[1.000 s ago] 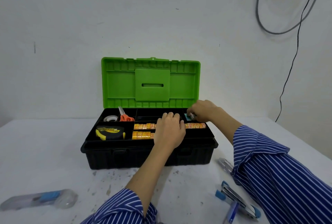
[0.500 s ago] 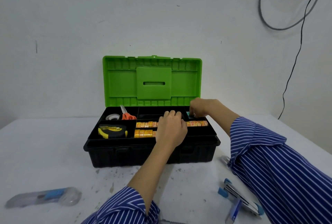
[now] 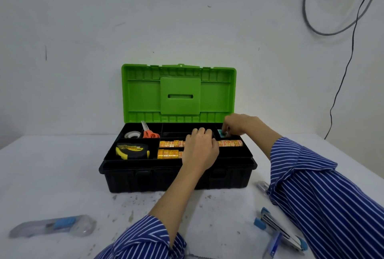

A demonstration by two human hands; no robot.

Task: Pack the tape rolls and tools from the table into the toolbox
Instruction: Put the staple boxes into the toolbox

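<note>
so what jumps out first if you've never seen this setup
The bright green lid of the open toolbox stands upright mid-table. Both hands work in its tray: the left hand rests over the yellow tape rolls, and the right hand pinches something small at the back right. A yellow tape measure sits front left.

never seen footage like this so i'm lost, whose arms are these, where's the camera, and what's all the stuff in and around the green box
There is no machine here: these are a person's two arms in striped sleeves, filmed by one wide-angle camera worn on the head and looking down at the work.

The toolbox stands on a white table with its green lid raised. Its tray already holds a yellow tape measure, orange scissors, a clear tape roll and rows of small yellow tape rolls.

The left hand rests over those yellow rolls. The right hand pinches a small teal item over the back right compartment; what it is, I cannot tell.

Still on the table: a clear tape dispenser at the left and a blue stapler at the right.
</note>
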